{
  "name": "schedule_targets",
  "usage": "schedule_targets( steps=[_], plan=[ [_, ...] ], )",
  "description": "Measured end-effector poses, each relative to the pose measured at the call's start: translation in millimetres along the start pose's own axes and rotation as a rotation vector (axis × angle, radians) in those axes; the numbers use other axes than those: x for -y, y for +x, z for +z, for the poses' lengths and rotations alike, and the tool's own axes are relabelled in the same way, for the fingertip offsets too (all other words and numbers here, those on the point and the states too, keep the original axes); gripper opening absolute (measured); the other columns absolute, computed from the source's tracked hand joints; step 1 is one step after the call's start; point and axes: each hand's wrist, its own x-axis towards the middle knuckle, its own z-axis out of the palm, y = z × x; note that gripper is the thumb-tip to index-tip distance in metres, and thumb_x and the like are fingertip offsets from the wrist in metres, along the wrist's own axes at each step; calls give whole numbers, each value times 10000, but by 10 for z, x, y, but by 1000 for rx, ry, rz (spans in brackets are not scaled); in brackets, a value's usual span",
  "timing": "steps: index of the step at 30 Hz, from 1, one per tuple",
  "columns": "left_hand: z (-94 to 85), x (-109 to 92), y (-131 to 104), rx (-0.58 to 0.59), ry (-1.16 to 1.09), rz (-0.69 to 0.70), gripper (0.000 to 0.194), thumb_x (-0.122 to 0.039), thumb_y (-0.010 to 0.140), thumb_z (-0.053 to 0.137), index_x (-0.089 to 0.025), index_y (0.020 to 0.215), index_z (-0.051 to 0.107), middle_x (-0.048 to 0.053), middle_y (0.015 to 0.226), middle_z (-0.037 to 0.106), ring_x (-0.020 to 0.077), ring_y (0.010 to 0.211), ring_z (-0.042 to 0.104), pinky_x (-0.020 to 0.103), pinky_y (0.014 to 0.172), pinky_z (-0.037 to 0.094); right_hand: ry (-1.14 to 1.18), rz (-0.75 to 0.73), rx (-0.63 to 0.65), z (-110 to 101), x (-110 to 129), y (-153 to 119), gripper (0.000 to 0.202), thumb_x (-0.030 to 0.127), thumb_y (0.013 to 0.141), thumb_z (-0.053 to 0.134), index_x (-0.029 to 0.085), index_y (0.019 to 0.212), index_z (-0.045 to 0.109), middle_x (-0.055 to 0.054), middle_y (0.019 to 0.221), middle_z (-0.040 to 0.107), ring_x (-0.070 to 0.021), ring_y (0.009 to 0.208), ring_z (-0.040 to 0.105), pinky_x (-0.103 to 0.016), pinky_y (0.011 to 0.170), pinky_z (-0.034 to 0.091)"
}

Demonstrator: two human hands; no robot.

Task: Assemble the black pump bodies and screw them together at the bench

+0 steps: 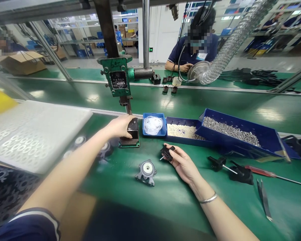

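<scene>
My left hand [119, 126] is closed around a black block [133, 128], which stands on the green-edged base [129, 145] below the press. My right hand [182, 161] pinches a small black part [167, 153] with a thin pale shaft sticking out of it, held above the green bench. Between and below the two hands lies a grey housing [147, 171] with a round pale ring in its centre. More grey housings [105, 149] sit partly hidden behind my left forearm.
A green press [116, 76] rises at the back. Blue bins hold white loops [153, 125], cream bits [183, 131] and metal pins [229, 131]. To the right lie black parts [217, 163], a red screwdriver [261, 171] and tweezers [264, 200]. A co-worker [193, 50] sits opposite.
</scene>
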Motion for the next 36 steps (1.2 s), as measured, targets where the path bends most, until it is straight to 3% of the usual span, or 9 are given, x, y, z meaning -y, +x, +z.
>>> schedule_targets(
  steps=[19,21,24,26,27,29,31,34,36],
  plan=[
    [34,18,6,-8,-42,4,966,-413,568,874,-198,1392,418,140,1343,552,356,1238,520,435,1013,455,-8,20,-23,-6,11,26,244,354,753,802,260,971,744,-24,1264,654,-184,979,658,-311,810,565],
    [9,-57,-58,-32,-47,-24,977,-359,611,860,-177,1434,365,174,1382,507,385,1294,466,497,1054,417,-5,22,-23,-21,14,28,250,354,760,798,261,984,738,-25,1267,658,-176,963,668,-305,811,563],
    [-39,-270,-297,-164,-74,-38,1021,-344,693,820,-160,1505,229,226,1500,331,428,1429,263,621,1149,243,12,28,-31,-59,34,19,242,369,774,786,275,989,724,-23,1241,681,-175,956,684,-307,813,567],
    [-3,-438,-529,-254,-229,76,1009,-436,730,794,-209,1522,213,186,1521,295,385,1454,242,571,1189,235,30,39,-40,-81,52,10,231,388,785,774,289,985,716,-23,1199,705,-171,941,695,-295,789,574],
    [58,-516,-646,-235,-352,144,987,-484,748,770,-260,1527,208,154,1528,293,355,1454,265,538,1186,283,38,46,-45,-88,59,7,226,396,789,769,294,982,713,-25,1178,716,-170,931,700,-287,765,578],
    [271,-644,-846,-82,-585,245,1007,-524,720,781,-331,1527,210,118,1530,298,336,1436,328,501,1157,370,49,59,-50,-92,65,7,223,406,792,759,302,982,707,-31,1154,726,-174,914,708,-281,709,583],
    [565,-731,-963,33,-717,289,1041,-502,693,808,-317,1529,218,128,1547,280,346,1434,341,494,1141,398,51,68,-52,-88,63,17,229,413,792,752,306,987,700,-38,1158,725,-185,901,711,-288,659,585],
    [970,-810,-1000,45,-856,284,1038,-466,695,816,-272,1529,230,155,1543,308,340,1415,380,481,1141,399,38,79,-55,-65,66,37,225,433,804,732,304,985,697,-49,1172,719,-189,883,709,-291,620,576],
    [1131,-846,-987,12,-924,265,1021,-447,711,810,-271,1529,225,151,1520,371,325,1400,408,478,1148,389,20,81,-64,-19,94,34,212,438,817,719,302,978,702,-49,1159,723,-182,865,704,-282,611,566]
  ],
)
